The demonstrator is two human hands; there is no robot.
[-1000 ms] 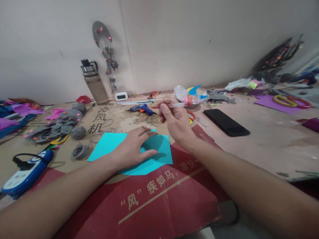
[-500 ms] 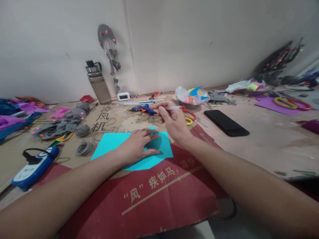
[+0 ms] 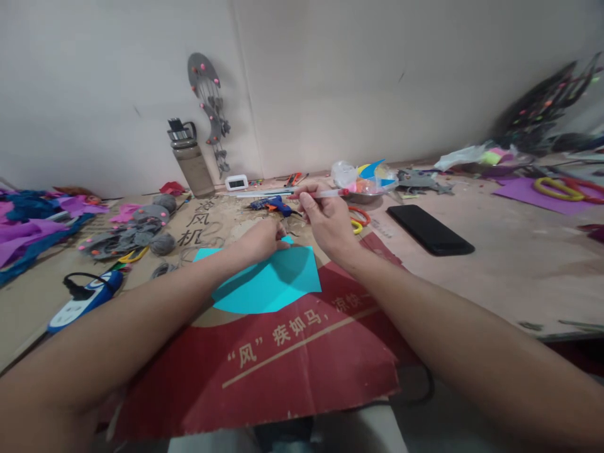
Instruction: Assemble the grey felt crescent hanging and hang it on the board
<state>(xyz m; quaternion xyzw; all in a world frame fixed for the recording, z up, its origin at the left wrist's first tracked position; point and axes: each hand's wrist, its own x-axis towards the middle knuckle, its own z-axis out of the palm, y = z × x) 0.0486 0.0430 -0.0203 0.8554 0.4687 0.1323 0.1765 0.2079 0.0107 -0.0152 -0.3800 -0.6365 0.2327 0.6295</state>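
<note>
A bright turquoise paper sheet [image 3: 274,283] with a curved front edge lies flat on the cardboard before me. My left hand [image 3: 264,240] is at its far edge, fingers curled in and pinching a small turquoise paper piece [image 3: 287,240]. Whether that piece is joined to the sheet cannot be made out. Above the sheet's right side, my right hand [image 3: 328,220] grips a pen [image 3: 330,193] with a clear whitish barrel and red end, held nearly level. Just behind the hands lies a blue glue gun [image 3: 274,204].
Red-printed cardboard [image 3: 302,358] covers the table's front. A black phone [image 3: 429,229] and scissors [image 3: 559,189] lie to the right. At left are a power strip [image 3: 87,302], grey yarn [image 3: 163,243] and felt pieces. A bottle [image 3: 192,160] and small clock [image 3: 236,183] stand along the wall.
My left hand has moved from lying spread on the sheet to its far edge, its fingers now curled at the small piece. The right hand still holds the pen.
</note>
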